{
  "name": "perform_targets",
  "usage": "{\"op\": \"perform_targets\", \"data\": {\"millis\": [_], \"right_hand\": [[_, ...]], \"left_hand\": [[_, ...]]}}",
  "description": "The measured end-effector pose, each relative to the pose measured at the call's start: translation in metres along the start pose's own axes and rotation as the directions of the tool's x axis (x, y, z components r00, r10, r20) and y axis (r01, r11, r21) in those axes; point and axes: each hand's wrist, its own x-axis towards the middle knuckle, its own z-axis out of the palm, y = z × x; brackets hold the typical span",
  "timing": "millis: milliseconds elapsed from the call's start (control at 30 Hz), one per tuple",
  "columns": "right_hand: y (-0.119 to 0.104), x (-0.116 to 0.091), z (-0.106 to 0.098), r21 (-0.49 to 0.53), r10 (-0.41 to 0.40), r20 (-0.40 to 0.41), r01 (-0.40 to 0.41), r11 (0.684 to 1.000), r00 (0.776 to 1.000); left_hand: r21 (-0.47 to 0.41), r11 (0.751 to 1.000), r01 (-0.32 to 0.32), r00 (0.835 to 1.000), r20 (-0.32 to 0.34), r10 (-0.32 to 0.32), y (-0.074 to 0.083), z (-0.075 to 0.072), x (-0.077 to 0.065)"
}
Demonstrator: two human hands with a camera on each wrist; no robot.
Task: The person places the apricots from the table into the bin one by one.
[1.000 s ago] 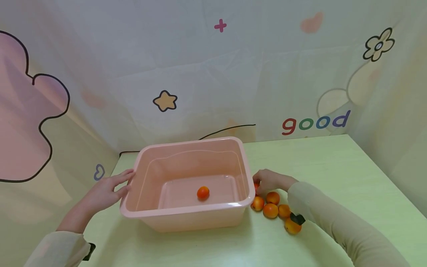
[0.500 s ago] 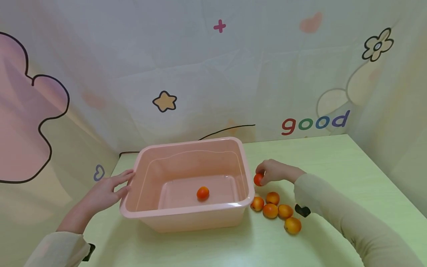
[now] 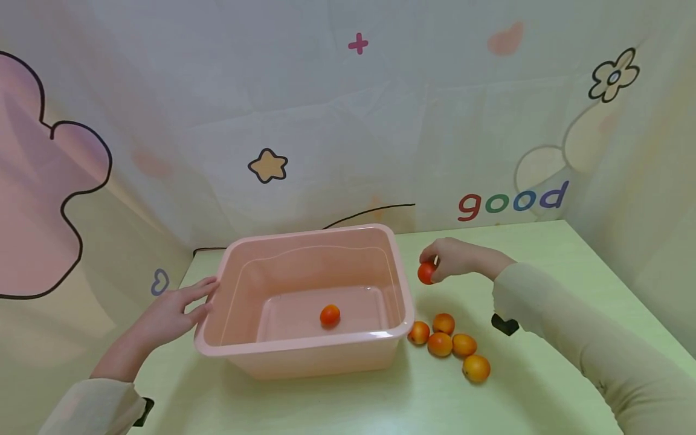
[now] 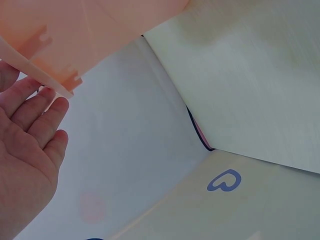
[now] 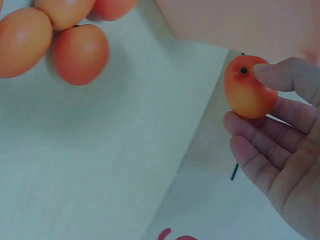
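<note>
My right hand (image 3: 454, 257) pinches a small red-orange fruit (image 3: 427, 273) between thumb and fingers, above the table to the right of the pink plastic basin (image 3: 304, 348). A dark stem spot shows on that fruit (image 5: 250, 95) in the right wrist view. My left hand (image 3: 171, 314) rests against the basin's left rim with fairly straight fingers. In the left wrist view those fingers (image 4: 42, 117) lie under the rim's edge. A similar orange-red fruit (image 3: 330, 315) lies on the basin floor.
Several orange fruits (image 3: 440, 344) lie grouped on the pale green table (image 3: 544, 290), close to the basin's right side. A printed cloth (image 3: 337, 121) hangs behind the table and along both sides.
My right hand has lifted the red-orange fruit from beside the basin's right wall, moving up and slightly right. My left hand stays at the rim.
</note>
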Motion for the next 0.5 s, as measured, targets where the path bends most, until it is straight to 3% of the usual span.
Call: {"op": "perform_targets", "data": {"millis": [500], "right_hand": [[-0.038, -0.012, -0.046, -0.074, -0.065, -0.062, 0.060, 0.995, 0.996]], "left_hand": [[-0.007, 1.000, -0.009, 1.000, -0.006, 0.009, -0.003, 0.000, 0.000]]}}
